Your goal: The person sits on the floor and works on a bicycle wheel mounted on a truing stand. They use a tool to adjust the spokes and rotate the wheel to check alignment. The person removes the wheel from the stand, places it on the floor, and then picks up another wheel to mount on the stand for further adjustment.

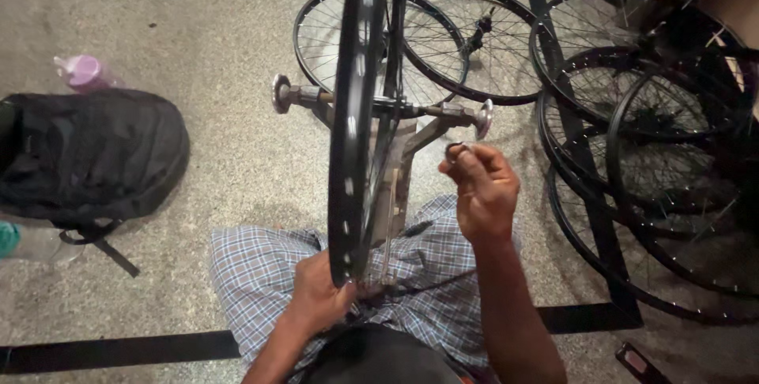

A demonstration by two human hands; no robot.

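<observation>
— Between the knees, on the speckled concrete floor, what is seen?

— A black bicycle wheel rim with thin metal spokes is held upright and edge-on in a grey metal truing stand, its axle carried across the stand's two arms, each end capped by a round silver knob. The stand is gripped between legs covered by a blue and white checked cloth.

— How are the hands placed?

— The left hand is closed around the lowest part of the rim, fingers curled over its edge. The right hand is raised just below the right-side knob, with thumb and fingertips pinched together on a small dark ring-shaped tool; the kind of tool cannot be told for sure.

— And what is found around?

— A stack of black spoked wheels is leant and laid to the right, and two more are laid flat behind the stand. A black backpack is set down at the left, with a pink-capped bottle just behind it. A black strip is run across the floor near the bottom.
</observation>
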